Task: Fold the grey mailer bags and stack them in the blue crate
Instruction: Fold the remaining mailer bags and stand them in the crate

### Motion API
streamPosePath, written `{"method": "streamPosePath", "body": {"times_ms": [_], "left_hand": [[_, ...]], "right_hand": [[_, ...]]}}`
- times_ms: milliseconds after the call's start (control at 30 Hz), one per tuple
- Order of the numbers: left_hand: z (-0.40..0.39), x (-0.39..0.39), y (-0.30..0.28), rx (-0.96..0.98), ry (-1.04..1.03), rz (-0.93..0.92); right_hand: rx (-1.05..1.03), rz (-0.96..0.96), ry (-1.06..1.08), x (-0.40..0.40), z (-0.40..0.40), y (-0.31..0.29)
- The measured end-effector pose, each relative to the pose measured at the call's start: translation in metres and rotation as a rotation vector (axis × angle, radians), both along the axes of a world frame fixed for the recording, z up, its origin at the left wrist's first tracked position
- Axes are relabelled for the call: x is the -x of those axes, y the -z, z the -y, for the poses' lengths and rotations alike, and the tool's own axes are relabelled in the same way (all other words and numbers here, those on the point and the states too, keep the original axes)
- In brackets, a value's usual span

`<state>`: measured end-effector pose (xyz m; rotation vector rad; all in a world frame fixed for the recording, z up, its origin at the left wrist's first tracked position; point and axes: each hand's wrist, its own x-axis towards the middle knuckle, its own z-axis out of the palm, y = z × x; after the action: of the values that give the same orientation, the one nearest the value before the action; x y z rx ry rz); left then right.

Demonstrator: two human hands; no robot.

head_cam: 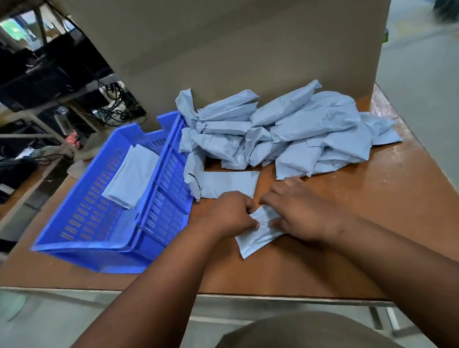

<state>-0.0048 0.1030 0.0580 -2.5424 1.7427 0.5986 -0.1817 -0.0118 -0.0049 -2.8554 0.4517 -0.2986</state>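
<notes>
Nearest: dark cap or garment edge (300,336) at bottom of view, two bare forearms reaching fwd over front edge of brown table (388,244).

Left hand (227,215) w/ fingers curled, pinching left end of small grey mailer bag (256,235) lying on tabletop. Right hand (299,210) palm-down on right part of same bag, fingers bent over it, thumb tucked against the material; gripping it too. Bag crumpled between both hands, lower corner sticking out toward table front.

Just beyond hands: flat mailer bag (229,183) on table, near but apart from the knuckles, its left end bunched up against crate side.

Left of hands: blue crate (114,234), slotted walls, sitting tilted on table's left part. Inside, a folded grey bag stack (131,175) toward far end of crate floor; how many bags in it, can't tell.

Further back, centre to right: big loose pile of grey bags (295,132), rolled and rumpled, heaped against tall cardboard box (229,52) standing at table's rear.

Far left bkgd: desk w/ dark equipment and tangled cables (117,108), blurred. Far right: pale floor (432,86).
</notes>
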Motion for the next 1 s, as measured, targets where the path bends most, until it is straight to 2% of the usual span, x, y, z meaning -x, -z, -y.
{"method": "streamPosePath", "body": {"times_ms": [167,300,433,500,600,733,867,1000], "left_hand": [[-0.015,-0.033,-0.049,0.084,-0.121,0.047],[-0.043,-0.077,-0.096,0.193,-0.213,0.185],[-0.066,-0.134,-0.150,0.282,-0.282,0.287],[-0.078,-0.164,-0.166,0.324,-0.313,0.310],[-0.093,-0.209,-0.173,0.345,-0.378,0.339],[-0.100,-0.277,-0.154,0.278,-0.454,0.348],[-0.088,-0.334,-0.124,0.144,-0.471,0.295],[-0.068,-0.379,-0.090,0.077,-0.445,0.331]], "right_hand": [[0.169,0.154,-0.043,-0.056,0.008,-0.038],[0.233,0.316,-0.057,-0.115,0.011,-0.087],[0.205,0.515,-0.088,-0.175,0.005,-0.141],[0.144,0.543,-0.090,-0.203,-0.005,-0.159],[0.067,0.505,-0.092,-0.247,-0.024,-0.167],[0.003,0.363,-0.097,-0.301,-0.050,-0.159],[-0.035,0.164,0.015,-0.347,-0.067,-0.141],[0.003,-0.045,0.146,-0.373,-0.071,-0.112]]}}
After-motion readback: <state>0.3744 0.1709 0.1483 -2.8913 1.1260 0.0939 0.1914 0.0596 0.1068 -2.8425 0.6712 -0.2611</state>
